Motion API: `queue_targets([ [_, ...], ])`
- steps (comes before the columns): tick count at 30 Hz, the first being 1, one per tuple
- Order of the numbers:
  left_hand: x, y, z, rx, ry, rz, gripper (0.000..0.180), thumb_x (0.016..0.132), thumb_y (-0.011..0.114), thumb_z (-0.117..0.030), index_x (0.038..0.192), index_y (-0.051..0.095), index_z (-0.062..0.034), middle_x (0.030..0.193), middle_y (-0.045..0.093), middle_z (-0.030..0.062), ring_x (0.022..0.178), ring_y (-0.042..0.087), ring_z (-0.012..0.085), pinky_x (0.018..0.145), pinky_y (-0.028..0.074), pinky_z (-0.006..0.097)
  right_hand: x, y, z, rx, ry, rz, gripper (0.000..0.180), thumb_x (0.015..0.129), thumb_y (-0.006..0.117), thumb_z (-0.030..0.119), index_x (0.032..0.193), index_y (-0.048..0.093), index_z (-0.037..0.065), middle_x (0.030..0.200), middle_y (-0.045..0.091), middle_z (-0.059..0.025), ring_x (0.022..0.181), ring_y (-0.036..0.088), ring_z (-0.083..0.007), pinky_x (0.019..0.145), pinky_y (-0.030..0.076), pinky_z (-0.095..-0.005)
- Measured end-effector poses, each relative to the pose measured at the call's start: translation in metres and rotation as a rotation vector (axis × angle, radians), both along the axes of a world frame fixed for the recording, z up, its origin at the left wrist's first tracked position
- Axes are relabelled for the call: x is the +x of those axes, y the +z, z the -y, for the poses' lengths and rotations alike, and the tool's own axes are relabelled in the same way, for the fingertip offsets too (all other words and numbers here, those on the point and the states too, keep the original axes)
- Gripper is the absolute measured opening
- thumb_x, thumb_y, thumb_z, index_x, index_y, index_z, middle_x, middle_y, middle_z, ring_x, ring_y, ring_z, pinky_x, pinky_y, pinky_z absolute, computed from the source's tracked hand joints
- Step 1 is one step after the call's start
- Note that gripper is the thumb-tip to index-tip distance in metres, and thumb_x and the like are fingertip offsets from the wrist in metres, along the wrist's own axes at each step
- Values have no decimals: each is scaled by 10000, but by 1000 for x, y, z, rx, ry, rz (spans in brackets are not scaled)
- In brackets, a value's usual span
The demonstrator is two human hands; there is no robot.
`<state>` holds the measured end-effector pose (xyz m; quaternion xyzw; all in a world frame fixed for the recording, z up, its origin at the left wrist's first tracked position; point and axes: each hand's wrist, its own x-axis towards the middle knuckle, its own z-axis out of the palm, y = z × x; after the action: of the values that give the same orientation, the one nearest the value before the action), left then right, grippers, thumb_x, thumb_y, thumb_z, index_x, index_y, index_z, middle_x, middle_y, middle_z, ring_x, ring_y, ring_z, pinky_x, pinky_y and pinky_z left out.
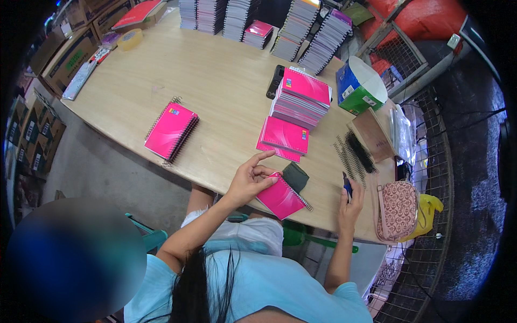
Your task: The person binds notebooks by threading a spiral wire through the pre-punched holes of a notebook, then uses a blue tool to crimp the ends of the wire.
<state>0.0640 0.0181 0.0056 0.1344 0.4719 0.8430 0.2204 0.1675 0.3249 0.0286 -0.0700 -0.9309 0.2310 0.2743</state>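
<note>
My left hand (252, 178) pinches the top corner of a small pink notebook (281, 198) near the table's front edge. A wire spiral runs along the notebook's right side and sticks out past its lower corner. Behind it lies a dark green folded piece (295, 178). To the right, my right hand (350, 209) is closed around a pair of pliers (346, 185) with dark blue handles, their tip pointing away from me. Loose wire spirals (349, 160) and a bundle of black spirals (360, 152) lie just beyond that hand.
Pink notebooks lie in a stack (171, 131) at left and in piles (285, 134) ahead. Tall notebook stacks (240, 19) line the far edge. A blue-green box (355, 91), a brown box (372, 134) and a patterned pouch (397, 211) stand at right. Tape (130, 40) sits far left.
</note>
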Motion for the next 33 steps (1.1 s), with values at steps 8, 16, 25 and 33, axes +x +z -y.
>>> queue_targets([
  [8,7,18,6,24,30,50,749,881,683,78,1524,319,-42,1048,721,174,987,693,169,883,569,290,-43,81,73,-98,432,92,475,767,853,235,1133,658,3,956,653,-129,846,645,-274,729,523,-379],
  [16,9,17,11,-84,14,-12,725,851,701,84,1474,357,-53,989,714,126,937,688,138,828,565,267,-55,48,116,-463,538,306,479,740,880,145,1122,620,18,953,672,-74,846,635,-145,761,524,-299],
  [25,8,16,18,-82,47,-3,724,850,702,79,1479,371,-63,980,689,88,899,674,111,801,556,247,-63,91,104,199,598,134,539,724,855,280,1191,663,95,989,651,-62,904,630,-213,945,466,-419],
  [33,6,19,18,-128,7,50,758,823,708,83,1484,372,-72,946,682,68,857,674,102,778,556,233,-76,109,97,803,720,-93,486,703,805,281,1158,676,170,1031,630,-7,991,609,-177,996,367,-472],
])
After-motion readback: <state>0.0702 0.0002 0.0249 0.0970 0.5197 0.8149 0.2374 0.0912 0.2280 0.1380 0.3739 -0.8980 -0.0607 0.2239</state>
